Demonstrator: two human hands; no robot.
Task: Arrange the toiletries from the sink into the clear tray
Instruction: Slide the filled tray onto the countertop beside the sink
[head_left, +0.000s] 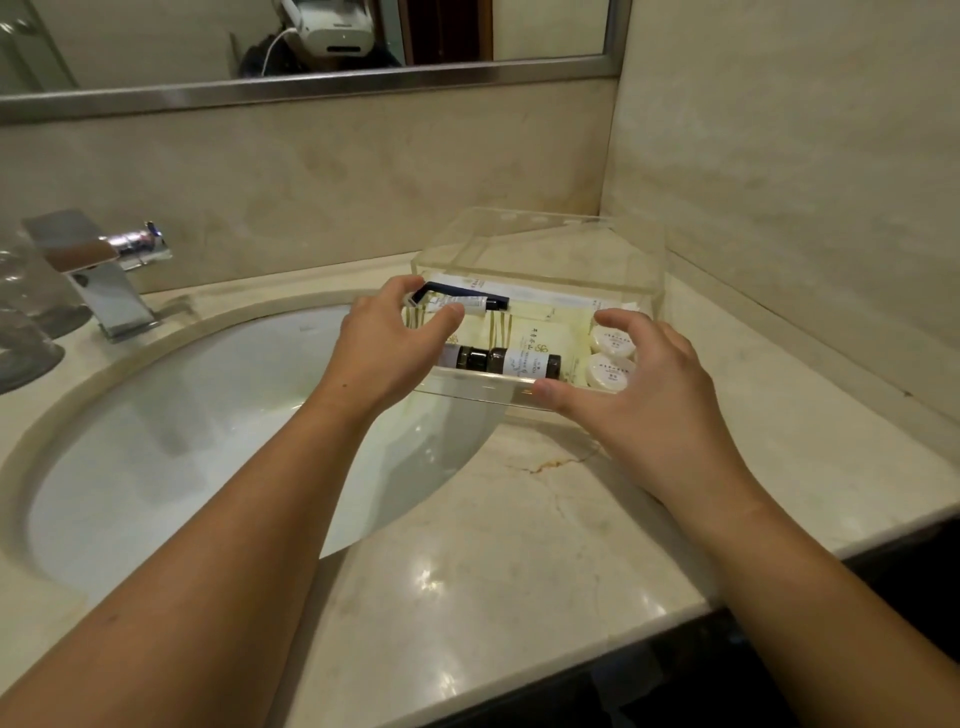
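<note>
The clear tray (540, 244), with high transparent walls, stands on the counter (519, 519) with its near left corner over the sink (208, 415), and holds two dark bottles (524, 364) lying along the front wall, two round white soaps (613, 342) at the right, cream packets (535, 332) and a black-capped white tube (483, 303) behind.
</note>
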